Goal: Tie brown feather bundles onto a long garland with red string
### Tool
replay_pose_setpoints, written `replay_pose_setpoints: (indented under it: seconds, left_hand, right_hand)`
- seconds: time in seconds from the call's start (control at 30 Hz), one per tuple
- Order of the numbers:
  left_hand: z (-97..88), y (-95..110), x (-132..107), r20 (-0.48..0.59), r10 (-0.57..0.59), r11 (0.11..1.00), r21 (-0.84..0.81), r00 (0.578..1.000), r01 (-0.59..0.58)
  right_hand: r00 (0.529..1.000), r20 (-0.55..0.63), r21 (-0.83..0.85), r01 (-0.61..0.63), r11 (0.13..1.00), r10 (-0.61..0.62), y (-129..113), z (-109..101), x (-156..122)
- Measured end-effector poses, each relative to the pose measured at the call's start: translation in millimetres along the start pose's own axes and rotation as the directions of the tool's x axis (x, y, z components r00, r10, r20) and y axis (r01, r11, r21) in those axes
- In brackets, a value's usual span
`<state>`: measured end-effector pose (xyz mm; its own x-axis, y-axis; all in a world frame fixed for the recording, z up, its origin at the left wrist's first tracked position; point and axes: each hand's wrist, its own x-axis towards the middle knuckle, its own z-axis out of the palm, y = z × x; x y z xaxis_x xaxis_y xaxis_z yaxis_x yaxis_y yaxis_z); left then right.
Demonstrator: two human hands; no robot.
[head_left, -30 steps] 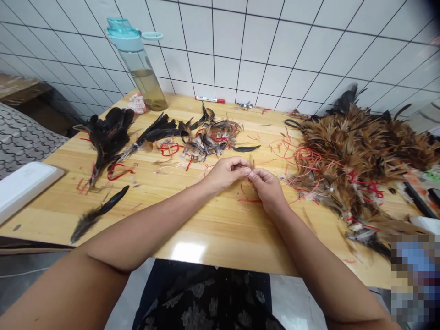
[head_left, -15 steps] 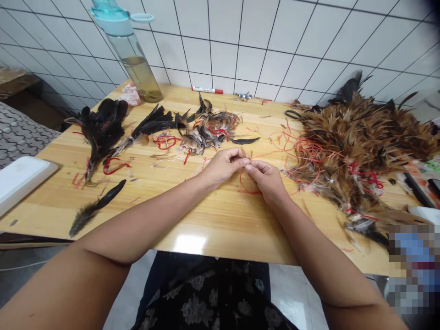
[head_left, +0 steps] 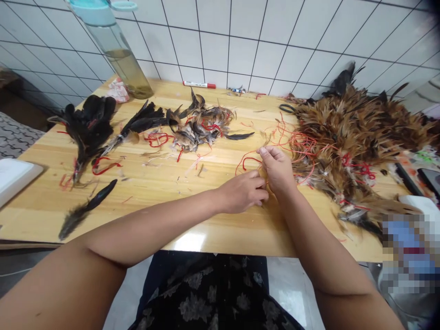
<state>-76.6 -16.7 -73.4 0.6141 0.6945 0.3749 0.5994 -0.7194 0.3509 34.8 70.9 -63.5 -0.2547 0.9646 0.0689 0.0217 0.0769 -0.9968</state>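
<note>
Over the middle of the table, my right hand [head_left: 277, 168] pinches a thin red string [head_left: 243, 158] between thumb and forefinger. The string loops down to the left from the fingertips. Just below and left of it, my left hand [head_left: 242, 191] is closed, its fingers curled toward the right palm; whatever it grips is hidden. A short thicker red cord [head_left: 252, 160] lies beside the hands. To the right, a tangle of red string [head_left: 304, 142] rests against a large heap of brown feathers [head_left: 354, 119].
Black feather bundles [head_left: 90, 123] and a pile of small brown feathers [head_left: 202, 126] lie at the left and back. A water bottle [head_left: 125, 68] stands by the tiled wall near a red-capped marker [head_left: 199, 85]. A single black feather [head_left: 87, 208] lies front left; scissor handles [head_left: 287, 108] show behind.
My hands were together with fingertips touching. My right hand has moved up and right with the string, while my left has dropped below it. The view has shifted slightly.
</note>
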Motion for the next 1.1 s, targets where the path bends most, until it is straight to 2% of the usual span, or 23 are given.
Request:
replay_pose_setpoints:
  seconds: [0.13,0.27,0.37,0.47,0.63,0.83,0.97,1.1]
  left_hand:
    - [-4.9,-7,0,-0.052,-0.038,0.997,-0.064,0.998,0.035]
    - [-31.1,-24,-8,-0.174,-0.226,0.97,-0.135,0.958,0.204]
    - [-50.7,-37,-16,-0.212,-0.305,0.952,-0.055,0.928,0.301]
    - [-61.7,-44,-21,-0.183,-0.304,0.94,0.104,0.935,0.326]
    - [-63.0,-44,-21,-0.148,-0.276,0.906,0.291,0.95,0.309]
    - [-61.8,-45,-21,-0.132,-0.254,0.893,0.348,0.958,0.285]
    - [-61.9,-45,-20,-0.118,-0.268,0.875,0.386,0.956,0.293]
    - [-61.4,-43,-20,-0.13,-0.262,0.892,0.345,0.956,0.291]
  right_hand:
    - [1.0,-0.015,0.007,-0.004,1.0,0.004,-3,2,-3]
    - [0.999,-0.009,-0.047,0.034,0.998,-0.034,-3,-1,-3]
    - [0.999,0.009,-0.106,0.039,0.994,-0.038,-1,-1,-4]
    - [0.998,0.036,-0.223,0.061,0.973,-0.055,1,1,-7]
    - [0.986,0.109,-0.369,0.158,0.916,-0.127,4,4,-9]
    - [0.961,0.208,-0.46,0.261,0.848,-0.183,4,7,-10]
    - [0.958,0.232,-0.461,0.261,0.848,-0.169,3,9,-11]
    - [0.97,0.223,-0.417,0.187,0.889,-0.099,2,12,-13]
